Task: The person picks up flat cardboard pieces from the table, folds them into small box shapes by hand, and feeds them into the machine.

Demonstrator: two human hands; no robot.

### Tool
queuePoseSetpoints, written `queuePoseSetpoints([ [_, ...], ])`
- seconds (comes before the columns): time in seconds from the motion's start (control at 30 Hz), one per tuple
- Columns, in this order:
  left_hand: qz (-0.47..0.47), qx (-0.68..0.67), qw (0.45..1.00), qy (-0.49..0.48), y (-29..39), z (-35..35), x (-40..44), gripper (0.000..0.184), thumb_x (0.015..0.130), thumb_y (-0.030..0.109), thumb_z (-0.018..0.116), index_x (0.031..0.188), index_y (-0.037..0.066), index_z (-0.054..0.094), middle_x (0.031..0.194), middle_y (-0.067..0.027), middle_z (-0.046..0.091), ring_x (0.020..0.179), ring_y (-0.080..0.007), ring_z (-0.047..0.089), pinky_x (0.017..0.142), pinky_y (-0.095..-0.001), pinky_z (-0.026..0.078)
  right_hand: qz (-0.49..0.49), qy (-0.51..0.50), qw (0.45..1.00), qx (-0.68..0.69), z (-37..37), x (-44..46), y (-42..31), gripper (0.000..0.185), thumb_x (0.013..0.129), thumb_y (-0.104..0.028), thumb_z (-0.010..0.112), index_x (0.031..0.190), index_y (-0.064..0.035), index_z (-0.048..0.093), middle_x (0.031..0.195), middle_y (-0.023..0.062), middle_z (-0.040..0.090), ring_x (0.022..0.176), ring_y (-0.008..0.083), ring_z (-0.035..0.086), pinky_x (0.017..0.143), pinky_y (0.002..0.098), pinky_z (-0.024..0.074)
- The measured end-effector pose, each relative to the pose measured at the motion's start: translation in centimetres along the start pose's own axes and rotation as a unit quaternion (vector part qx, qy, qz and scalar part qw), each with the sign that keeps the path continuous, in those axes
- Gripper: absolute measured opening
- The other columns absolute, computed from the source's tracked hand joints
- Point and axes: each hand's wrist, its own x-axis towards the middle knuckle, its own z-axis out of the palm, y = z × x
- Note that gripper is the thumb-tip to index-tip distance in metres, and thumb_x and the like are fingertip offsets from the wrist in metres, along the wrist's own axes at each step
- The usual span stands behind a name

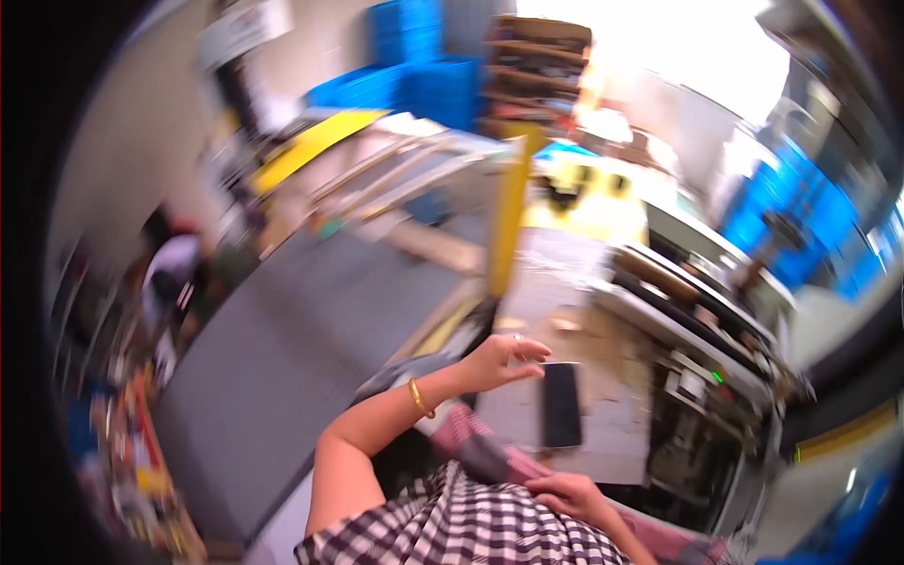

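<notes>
My left hand point(508, 363) hangs in the middle of the view, fingers bent and apart with nothing between them, a gold bangle on the wrist. Just right of its fingertips a dark phone-like slab point(562, 405) lies on a brown board surface point(612, 377). My right hand point(570, 497) rests lower down against the checked black-and-white cloth point(452, 518) at my body, its fingers loosely spread with no object visible in them. Pink checked cloth point(466, 428) shows between the two hands.
A yellow post point(508, 217) rises beyond my left hand. The large grey tabletop point(282, 348) spreads to the left. A machine point(697, 405) with rollers stands at the right. Blue crates point(438, 89) and a shelf rack point(537, 71) are at the back. Clutter lines the far left.
</notes>
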Motion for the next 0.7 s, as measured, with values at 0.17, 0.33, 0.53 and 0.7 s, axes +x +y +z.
queuePoseSetpoints([
  [0.17,-0.211,0.038,0.856,0.469,-9.9,-10.8,-27.6,0.018,0.091,0.016,0.065,0.102,0.003,0.071,0.088,-0.0065,0.072,0.081,-0.0119,0.066,0.070,-0.0267,0.051,0.092,-0.138,0.983,0.083,9.9,7.3,-3.2,0.029,0.087,-0.007,0.066,0.115,0.0004,0.066,0.103,0.0149,0.071,0.097,0.0233,0.069,0.087,0.0319,0.0513],
  [0.33,-0.445,0.195,0.472,0.735,-17.9,-13.1,-65.0,0.015,0.086,0.018,0.065,0.085,0.004,0.071,0.070,-0.0107,0.068,0.066,-0.0189,0.065,0.063,-0.0322,0.050,0.050,-0.297,0.951,-0.070,20.2,18.1,-7.8,0.031,0.086,-0.012,0.070,0.116,-0.0024,0.066,0.101,0.0140,0.071,0.094,0.0278,0.069,0.084,0.0348,0.0526],
  [0.53,-0.731,0.235,0.154,0.622,-7.8,-8.8,-92.6,0.013,0.085,0.015,0.061,0.092,0.010,0.071,0.093,-0.0164,0.070,0.093,-0.0364,0.067,0.083,-0.0450,0.054,-0.075,-0.458,0.881,-0.090,33.1,27.3,-8.2,0.036,0.090,-0.013,0.067,0.125,-0.0045,0.060,0.107,0.0188,0.065,0.092,0.0326,0.066,0.075,0.0383,0.0532],
  [0.7,-0.691,0.335,0.014,0.640,-5.4,-5.4,-102.8,0.023,0.085,0.012,0.058,0.107,0.011,0.063,0.103,-0.0197,0.066,0.097,-0.0390,0.063,0.084,-0.0462,0.051,-0.029,-0.521,0.846,-0.114,40.1,30.9,-9.5,0.037,0.090,-0.012,0.067,0.124,-0.0016,0.059,0.105,0.0199,0.066,0.092,0.0333,0.065,0.078,0.0392,0.0524],
])
